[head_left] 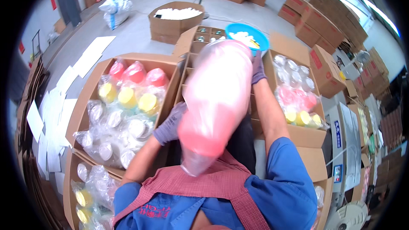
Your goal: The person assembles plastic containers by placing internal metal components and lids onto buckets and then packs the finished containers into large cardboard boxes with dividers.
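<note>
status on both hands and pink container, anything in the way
Left hand and right hand hold pink container between them. Container blurred, in clear plastic. Partly hides divided carton from view.

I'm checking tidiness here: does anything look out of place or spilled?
Yes: white sheets lie strewn over the floor left of the open boxes, overlapping at uneven angles instead of stacked. I see no clear spill. The plastic-wrapped pink container is too blurred to check for damage.

The pink wrapped container (219, 87) bars any crossing between my hands (171, 122). Left of my grip, a carton (86, 106) of bagged jars (147, 102) blocks low passage; right, another carton (298, 135). Beyond stands a blue basin (263, 42). Over both cartons, I see open air.
</note>
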Tool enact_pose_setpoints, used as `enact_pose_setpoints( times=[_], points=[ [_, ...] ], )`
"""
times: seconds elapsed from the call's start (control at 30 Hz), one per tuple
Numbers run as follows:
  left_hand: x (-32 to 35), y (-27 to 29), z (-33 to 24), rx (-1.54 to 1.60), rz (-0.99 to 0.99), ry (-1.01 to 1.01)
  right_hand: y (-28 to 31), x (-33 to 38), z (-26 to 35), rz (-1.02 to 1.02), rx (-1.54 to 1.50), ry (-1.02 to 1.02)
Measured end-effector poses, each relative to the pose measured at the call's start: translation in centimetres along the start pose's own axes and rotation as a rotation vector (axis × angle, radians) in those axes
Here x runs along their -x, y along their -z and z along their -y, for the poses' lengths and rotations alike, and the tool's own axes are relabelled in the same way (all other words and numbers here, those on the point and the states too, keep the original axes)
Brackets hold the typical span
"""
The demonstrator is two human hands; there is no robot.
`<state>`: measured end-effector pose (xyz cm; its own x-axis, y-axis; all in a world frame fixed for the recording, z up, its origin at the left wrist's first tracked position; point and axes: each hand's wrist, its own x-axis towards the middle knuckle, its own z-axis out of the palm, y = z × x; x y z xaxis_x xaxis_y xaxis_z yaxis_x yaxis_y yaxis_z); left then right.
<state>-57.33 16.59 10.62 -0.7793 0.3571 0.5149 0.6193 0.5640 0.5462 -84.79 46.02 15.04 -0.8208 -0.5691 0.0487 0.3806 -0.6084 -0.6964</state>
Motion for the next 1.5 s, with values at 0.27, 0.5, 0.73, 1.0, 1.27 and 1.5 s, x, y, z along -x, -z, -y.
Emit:
enact_pose_setpoints(
  times=[0.27, 0.5, 0.73, 1.0, 1.27, 1.5],
  points=[
    [-9.1, -8.5, 1.3, 0.354, -0.223, 0.249, -5.3, 6.6, 1.7, -0.082, 1.402, 0.38],
    [-3.5, -2.1, -3.5, 0.301, 0.311, 0.411, -1.2, 10.5, 1.5, -0.193, 1.523, 0.386],
    [-18.5, -4.9, -0.1, 0.368, -0.275, 0.092, -4.5, 10.8, -2.0, -0.165, 1.259, 0.761],
    [-19.9, -3.4, 7.0, 1.123, -0.183, -0.011, 5.4, 18.9, -1.5, -0.168, 1.116, 0.328],
    [-24.2, -3.2, 6.0, 0.424, -0.034, -0.355, 6.4, 2.1, 1.6, 0.103, 1.088, 0.254],
    [-24.5, -3.5, 5.8, 0.65, -0.032, 0.3, 4.0, -1.4, 1.8, 0.387, 1.003, 0.457]
  ],
)
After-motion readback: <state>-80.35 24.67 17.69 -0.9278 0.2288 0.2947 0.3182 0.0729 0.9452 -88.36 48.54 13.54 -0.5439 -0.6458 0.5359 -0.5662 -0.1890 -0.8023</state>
